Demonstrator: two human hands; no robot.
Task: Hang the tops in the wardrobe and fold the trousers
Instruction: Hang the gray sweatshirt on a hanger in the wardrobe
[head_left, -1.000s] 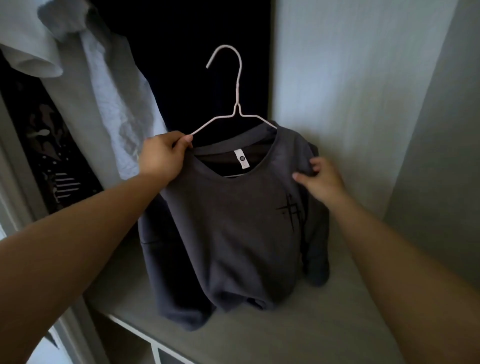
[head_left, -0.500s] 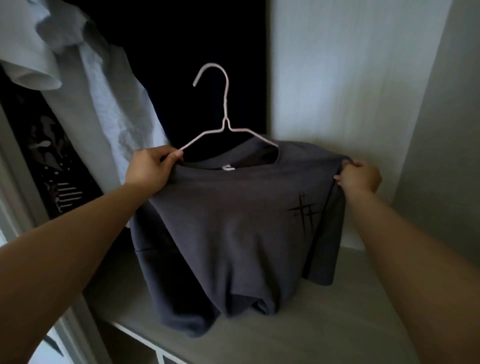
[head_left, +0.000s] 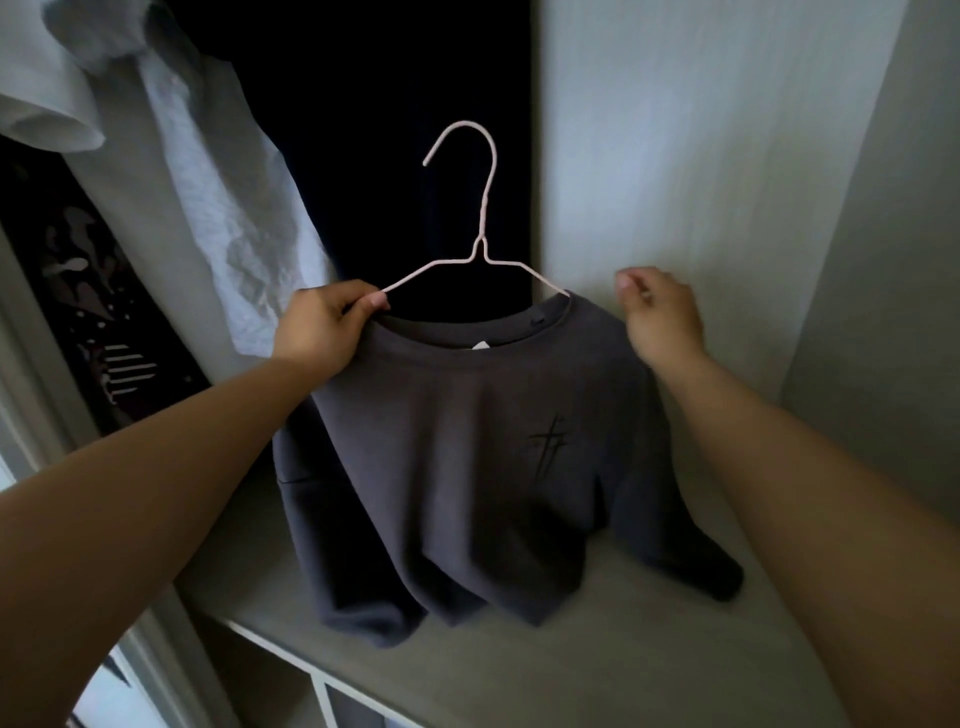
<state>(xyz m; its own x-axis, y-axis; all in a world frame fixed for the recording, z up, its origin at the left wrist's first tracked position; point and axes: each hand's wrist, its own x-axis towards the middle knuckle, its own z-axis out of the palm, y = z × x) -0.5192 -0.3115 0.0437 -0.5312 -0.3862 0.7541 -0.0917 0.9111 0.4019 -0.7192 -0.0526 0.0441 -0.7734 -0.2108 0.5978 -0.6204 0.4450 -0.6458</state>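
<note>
A dark grey sweatshirt (head_left: 467, 467) with a small black cross print hangs on a thin pale wire hanger (head_left: 480, 218) inside the wardrobe. Its hem and right sleeve rest on the shelf (head_left: 571, 670). My left hand (head_left: 324, 325) grips the hanger's left arm together with the sweatshirt's left shoulder. My right hand (head_left: 660, 317) is at the sweatshirt's right shoulder with its fingers curled on the fabric there. The hanger's right arm runs inside the neckline. Its hook points up, free of any rail.
A white shirt (head_left: 208, 171) and a dark patterned garment (head_left: 98, 312) hang at the left. Behind the hanger is a dark wardrobe opening (head_left: 389, 104). A pale wardrobe wall (head_left: 701, 156) stands at the right. Below the shelf edge are open compartments (head_left: 322, 696).
My right hand has moved in from the sleeve's outer edge to the right shoulder. The hanger and sweatshirt have shifted right and now sit more upright.
</note>
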